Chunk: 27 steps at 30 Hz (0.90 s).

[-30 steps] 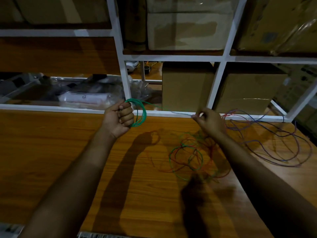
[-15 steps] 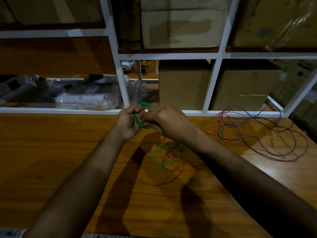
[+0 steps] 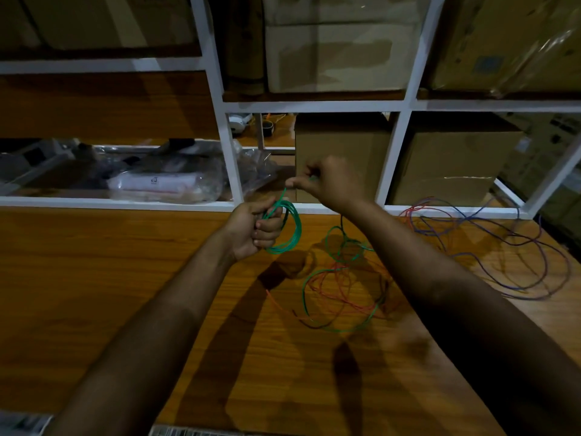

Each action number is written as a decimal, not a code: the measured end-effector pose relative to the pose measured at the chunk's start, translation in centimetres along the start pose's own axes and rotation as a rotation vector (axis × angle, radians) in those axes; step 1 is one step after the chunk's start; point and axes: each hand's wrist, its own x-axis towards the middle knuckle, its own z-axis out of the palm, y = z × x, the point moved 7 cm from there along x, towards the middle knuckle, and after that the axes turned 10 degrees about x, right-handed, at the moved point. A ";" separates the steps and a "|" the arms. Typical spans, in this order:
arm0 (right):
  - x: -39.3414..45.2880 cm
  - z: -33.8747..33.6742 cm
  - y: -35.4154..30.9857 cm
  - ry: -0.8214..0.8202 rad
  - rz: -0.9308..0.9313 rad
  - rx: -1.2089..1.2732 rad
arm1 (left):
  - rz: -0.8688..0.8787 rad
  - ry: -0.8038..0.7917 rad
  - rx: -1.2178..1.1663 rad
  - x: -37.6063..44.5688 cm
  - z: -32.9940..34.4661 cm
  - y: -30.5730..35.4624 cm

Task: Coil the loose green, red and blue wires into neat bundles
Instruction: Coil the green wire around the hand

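L hand (image 3: 254,228) fisted round the green coil (image 3: 287,228) to keep finished loops from springing apart, just in front of the white shelf rail (image 3: 110,203). R hand (image 3: 330,182), above the rail, pinches the free green strand between thumb and forefinger – prob. feeding the next turn. Coil stands roughly upright, facing the camera; strand runs up-right from fist to pinch. Loose green/red tangle (image 3: 342,287) and blue wire (image 3: 503,247) lie on the table, nearer than the rail, to the right – not yet coiled.
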 end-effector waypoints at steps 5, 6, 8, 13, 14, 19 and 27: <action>-1.7 0.8 0.7 -0.307 0.162 0.445 | 0.096 -0.233 -0.215 -0.3 1.0 0.7; -2.6 1.8 0.9 -0.386 0.221 0.520 | 0.117 -0.273 -0.279 -0.2 1.2 0.9; -4.3 3.8 1.1 -0.515 0.333 0.689 | 0.153 -0.291 -0.359 0.0 1.2 1.2; -5.0 5.7 1.8 -0.503 0.389 0.931 | 0.174 -0.171 -0.359 0.2 0.5 0.9; -4.6 5.5 2.0 -0.452 0.378 0.873 | 0.171 -0.122 -0.317 0.3 0.5 0.8; -3.5 4.7 2.0 -0.312 0.384 0.818 | 0.159 -0.030 -0.098 0.3 1.5 1.0; -5.4 6.9 2.5 -0.537 0.571 1.026 | 0.117 -0.025 -0.213 -0.1 0.8 0.6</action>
